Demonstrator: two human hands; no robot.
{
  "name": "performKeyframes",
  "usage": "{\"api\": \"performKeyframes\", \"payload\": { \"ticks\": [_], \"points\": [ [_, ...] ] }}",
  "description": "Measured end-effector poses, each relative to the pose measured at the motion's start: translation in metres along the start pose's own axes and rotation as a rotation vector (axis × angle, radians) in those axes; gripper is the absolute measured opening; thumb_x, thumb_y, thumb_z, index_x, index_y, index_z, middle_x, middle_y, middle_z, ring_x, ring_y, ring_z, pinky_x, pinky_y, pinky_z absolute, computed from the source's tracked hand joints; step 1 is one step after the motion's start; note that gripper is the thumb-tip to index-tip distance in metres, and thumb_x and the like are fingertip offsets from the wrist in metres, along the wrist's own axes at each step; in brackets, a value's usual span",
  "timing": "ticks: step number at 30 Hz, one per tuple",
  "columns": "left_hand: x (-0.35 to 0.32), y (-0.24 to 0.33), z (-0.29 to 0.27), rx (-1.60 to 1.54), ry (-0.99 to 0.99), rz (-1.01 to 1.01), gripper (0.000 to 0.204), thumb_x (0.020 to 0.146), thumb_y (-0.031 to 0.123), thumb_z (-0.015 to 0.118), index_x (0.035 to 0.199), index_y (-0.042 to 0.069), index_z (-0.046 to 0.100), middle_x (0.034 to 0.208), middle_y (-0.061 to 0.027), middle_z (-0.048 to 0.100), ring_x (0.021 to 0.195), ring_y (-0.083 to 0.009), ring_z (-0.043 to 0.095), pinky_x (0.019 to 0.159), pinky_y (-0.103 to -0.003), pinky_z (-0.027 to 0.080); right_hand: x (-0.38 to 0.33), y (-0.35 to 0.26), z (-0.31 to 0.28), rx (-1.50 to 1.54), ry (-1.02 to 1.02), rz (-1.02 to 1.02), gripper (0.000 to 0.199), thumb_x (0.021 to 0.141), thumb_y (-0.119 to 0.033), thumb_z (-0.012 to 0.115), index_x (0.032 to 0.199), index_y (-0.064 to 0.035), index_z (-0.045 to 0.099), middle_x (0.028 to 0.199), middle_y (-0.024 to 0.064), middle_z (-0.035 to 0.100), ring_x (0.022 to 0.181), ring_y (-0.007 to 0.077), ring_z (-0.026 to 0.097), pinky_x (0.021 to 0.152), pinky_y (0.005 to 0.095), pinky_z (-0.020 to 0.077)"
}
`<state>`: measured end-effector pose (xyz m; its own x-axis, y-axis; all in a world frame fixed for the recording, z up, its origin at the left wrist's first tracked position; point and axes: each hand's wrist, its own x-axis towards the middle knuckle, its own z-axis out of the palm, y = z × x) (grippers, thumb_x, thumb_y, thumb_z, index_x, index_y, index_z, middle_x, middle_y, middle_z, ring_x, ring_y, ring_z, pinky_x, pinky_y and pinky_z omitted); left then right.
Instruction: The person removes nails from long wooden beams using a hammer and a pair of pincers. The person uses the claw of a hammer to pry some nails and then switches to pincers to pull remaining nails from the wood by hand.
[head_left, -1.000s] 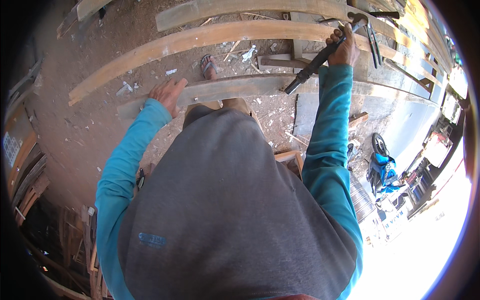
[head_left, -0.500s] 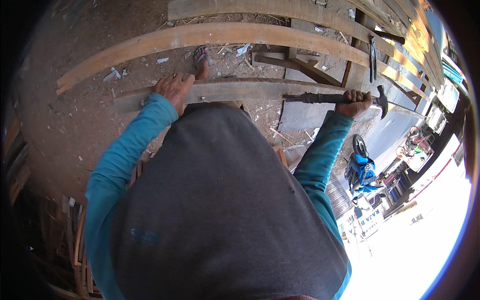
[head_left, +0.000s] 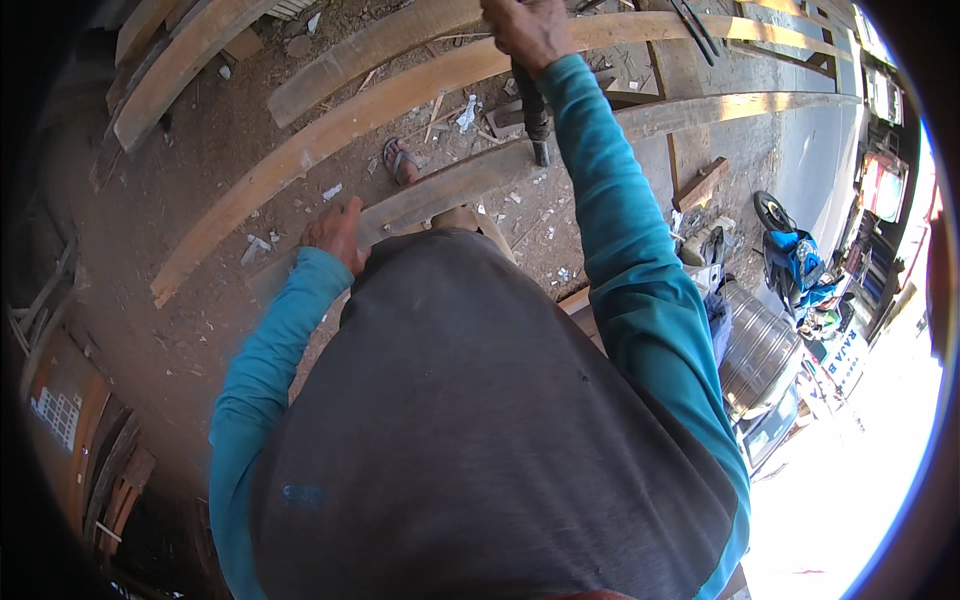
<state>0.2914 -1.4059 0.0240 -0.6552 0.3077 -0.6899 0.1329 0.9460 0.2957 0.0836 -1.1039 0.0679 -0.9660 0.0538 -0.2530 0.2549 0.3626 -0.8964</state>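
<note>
A long wooden plank (head_left: 450,190) runs crosswise in front of my body, slanting up toward the right. My left hand (head_left: 338,232) grips it near its left end, fingers bent round the wood. Raised over the farther boards, my right hand (head_left: 530,32) is closed round a hammer (head_left: 530,105). The hammer's dark wrapped handle points down toward the plank, its bare metal-coloured end at or just over the plank's far edge. The hammer's head is out of the picture above the hand.
Beyond lies a longer pale board (head_left: 330,135), with more boards (head_left: 195,60) at the far left. A pair of dark-handled pincers (head_left: 695,30) rests at the far right. A sandalled foot (head_left: 400,160) stands between boards. To the right are a metal drum (head_left: 755,345) and blue motorbike (head_left: 795,255).
My right hand has swung up and left with the hammer, whose handle has turned from level to nearly upright. My left hand stays at the plank's left part. The whole view has shifted and tilted.
</note>
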Motion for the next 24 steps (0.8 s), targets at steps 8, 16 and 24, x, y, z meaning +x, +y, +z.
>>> {"api": "performKeyframes", "payload": {
  "ticks": [8,16,24],
  "points": [
    [0.004,-0.015,0.014,-0.091,0.062,0.133,0.068,0.071,0.021,0.082,0.129,0.010,0.047,0.115,-0.0222,0.061,0.108,-0.0418,0.060,0.091,-0.052,0.048,-0.103,-0.024,0.092,-0.258,-0.466,-0.344,0.032,0.087,-0.034,0.065,0.095,-0.0037,0.063,0.074,0.0211,0.065,0.070,0.0376,0.064,0.064,0.0463,0.0502],
    [0.010,-0.038,0.026,0.153,0.162,0.395,0.065,0.075,0.037,0.077,0.128,0.010,0.052,0.113,-0.0215,0.065,0.107,-0.0420,0.062,0.088,-0.049,0.051,-0.194,-0.027,0.086,-0.422,-0.336,-0.611,0.030,0.074,-0.030,0.072,0.092,-0.0102,0.058,0.082,0.0111,0.058,0.079,0.0347,0.063,0.066,0.0458,0.0500],
    [0.004,-0.012,-0.001,-0.051,-0.011,0.148,0.079,0.067,0.033,0.084,0.131,0.005,0.046,0.117,-0.0227,0.064,0.109,-0.0392,0.063,0.092,-0.045,0.052,-0.298,0.046,0.101,-0.636,-0.318,-0.801,0.025,0.067,-0.023,0.073,0.084,-0.0149,0.057,0.083,0.0023,0.056,0.091,0.0221,0.058,0.092,0.0423,0.0420]
  ]
}}
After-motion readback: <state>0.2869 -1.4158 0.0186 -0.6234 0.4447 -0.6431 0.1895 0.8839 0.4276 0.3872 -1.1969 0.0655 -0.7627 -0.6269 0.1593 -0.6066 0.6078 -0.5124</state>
